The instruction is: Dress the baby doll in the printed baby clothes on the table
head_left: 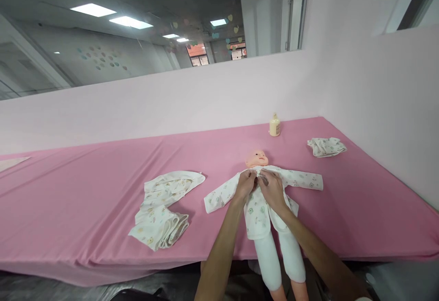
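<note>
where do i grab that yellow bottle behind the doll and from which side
Take the bottle around its wider body, below the narrow cap: it stands upright with nothing touching it. Come from the near right side, probably, since the doll's head lies in front to its left, with the left hand and right hand pinching the doll's top below it.
</note>
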Demonstrator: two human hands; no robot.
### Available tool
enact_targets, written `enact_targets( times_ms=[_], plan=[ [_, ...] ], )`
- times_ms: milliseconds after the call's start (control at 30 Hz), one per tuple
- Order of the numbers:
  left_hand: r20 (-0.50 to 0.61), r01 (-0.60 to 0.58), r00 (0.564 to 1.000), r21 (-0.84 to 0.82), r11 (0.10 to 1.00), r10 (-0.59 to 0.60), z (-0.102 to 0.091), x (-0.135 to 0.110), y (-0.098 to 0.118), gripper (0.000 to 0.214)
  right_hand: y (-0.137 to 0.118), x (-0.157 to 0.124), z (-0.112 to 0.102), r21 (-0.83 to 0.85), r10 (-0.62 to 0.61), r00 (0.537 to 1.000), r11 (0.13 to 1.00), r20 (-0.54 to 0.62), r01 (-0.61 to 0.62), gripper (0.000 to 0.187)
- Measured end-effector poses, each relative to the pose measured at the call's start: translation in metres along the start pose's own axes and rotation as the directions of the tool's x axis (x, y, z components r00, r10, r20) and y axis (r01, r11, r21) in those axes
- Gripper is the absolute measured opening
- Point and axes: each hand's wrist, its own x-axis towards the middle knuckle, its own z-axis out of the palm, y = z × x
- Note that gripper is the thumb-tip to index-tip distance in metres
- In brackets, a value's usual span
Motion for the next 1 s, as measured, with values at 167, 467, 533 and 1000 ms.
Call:
enact_targets(
  times_ms=[167, 467, 533, 1000],
  plan=[
    [0.005, -0.001, 1.0, -0.016, 1.0, 0.001, -0.002, 0.0, 0.002, 0.013, 0.003, -0.002, 0.001, -0.151, -0.129, 0.991, 0.979, 0.044, 0.135, 0.03],
    [-0.042, -0.258, 0.943, 0.534, 0.805, 0.33, 0.009, -0.039, -0.001, 0.026, 0.014, -0.016, -0.014, -0.141, -0.135, 0.99, 0.98, 0.04, 0.139, 0.023],
    [-0.01, -0.283, 0.923, 0.662, 0.695, 0.385, 0.014, -0.051, -0.003, 0.025, 0.016, -0.017, -0.019, -0.133, -0.083, 0.996, 0.987, 0.032, 0.086, 0.023],
    [0.188, -0.213, 0.916, 0.977, 0.032, 0.355, 0.017, -0.051, -0.006, 0.03, 0.012, -0.012, -0.045, 0.182, 0.146, 0.971, 0.967, 0.191, -0.181, 0.024]
  ],
)
